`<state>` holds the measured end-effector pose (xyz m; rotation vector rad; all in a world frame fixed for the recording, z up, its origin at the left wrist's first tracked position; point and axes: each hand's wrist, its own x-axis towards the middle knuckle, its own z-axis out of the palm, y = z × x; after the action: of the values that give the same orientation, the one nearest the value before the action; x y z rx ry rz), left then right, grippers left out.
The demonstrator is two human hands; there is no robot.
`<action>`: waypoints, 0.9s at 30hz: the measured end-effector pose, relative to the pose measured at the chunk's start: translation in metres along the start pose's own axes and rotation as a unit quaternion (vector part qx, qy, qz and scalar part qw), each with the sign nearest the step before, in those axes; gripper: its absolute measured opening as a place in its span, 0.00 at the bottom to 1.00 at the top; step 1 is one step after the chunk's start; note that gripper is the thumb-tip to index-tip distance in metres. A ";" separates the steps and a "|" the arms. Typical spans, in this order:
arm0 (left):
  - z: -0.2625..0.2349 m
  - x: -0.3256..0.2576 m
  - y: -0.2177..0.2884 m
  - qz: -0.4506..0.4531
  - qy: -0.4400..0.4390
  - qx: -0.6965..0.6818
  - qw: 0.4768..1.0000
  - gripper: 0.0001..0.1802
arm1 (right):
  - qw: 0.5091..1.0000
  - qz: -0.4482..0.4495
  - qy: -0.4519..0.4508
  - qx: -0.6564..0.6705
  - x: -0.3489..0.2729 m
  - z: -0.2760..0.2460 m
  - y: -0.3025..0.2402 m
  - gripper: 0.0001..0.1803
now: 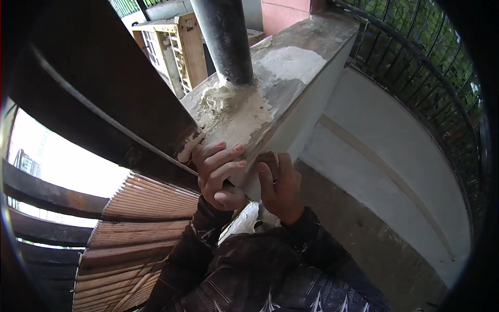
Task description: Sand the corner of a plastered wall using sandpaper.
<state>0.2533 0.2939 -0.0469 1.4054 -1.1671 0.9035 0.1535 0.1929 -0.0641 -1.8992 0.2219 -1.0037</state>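
Note:
My left hand (219,174) is at the near end of a concrete ledge (291,96), fingers bent and slightly apart, with pale dust on the skin. Its thumb stands away from the fingers, and I see nothing held there. Just right of it, my right hand (282,187) is closed, thumb against bent fingers, on a small brown piece (268,159) at the ledge's edge. The piece looks thin and folded, like sandpaper, but is mostly covered by the fingers. Beyond my hands, rough pale filler (221,101) surrounds the foot of a dark round post (226,41).
A wide dark beam (104,62) slants down on the left to the ledge. Below it are corrugated brown sheets (140,208). A wooden frame (189,52) stands behind the post. Metal railing (416,47) curves along the right, above a pale wall (395,135).

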 end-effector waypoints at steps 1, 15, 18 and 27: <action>0.000 -0.001 -0.002 0.010 0.002 0.006 1.000 0.31 | 1.000 0.007 -0.002 0.000 -0.002 0.001 0.003 0.11; -0.006 -0.004 -0.012 0.042 -0.028 0.043 0.998 0.28 | 0.966 -0.237 -0.001 -0.100 0.002 0.004 0.001 0.11; -0.005 -0.005 -0.013 0.048 -0.015 0.023 0.998 0.27 | 0.965 -0.247 -0.004 -0.084 0.003 0.003 0.002 0.10; -0.004 -0.007 -0.013 0.044 -0.005 0.040 0.998 0.25 | 0.958 -0.278 -0.053 -0.051 0.017 0.000 0.004 0.09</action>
<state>0.2647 0.2985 -0.0565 1.4327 -1.2200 1.0154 0.1651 0.1816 -0.0577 -2.1556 -0.3522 -1.2676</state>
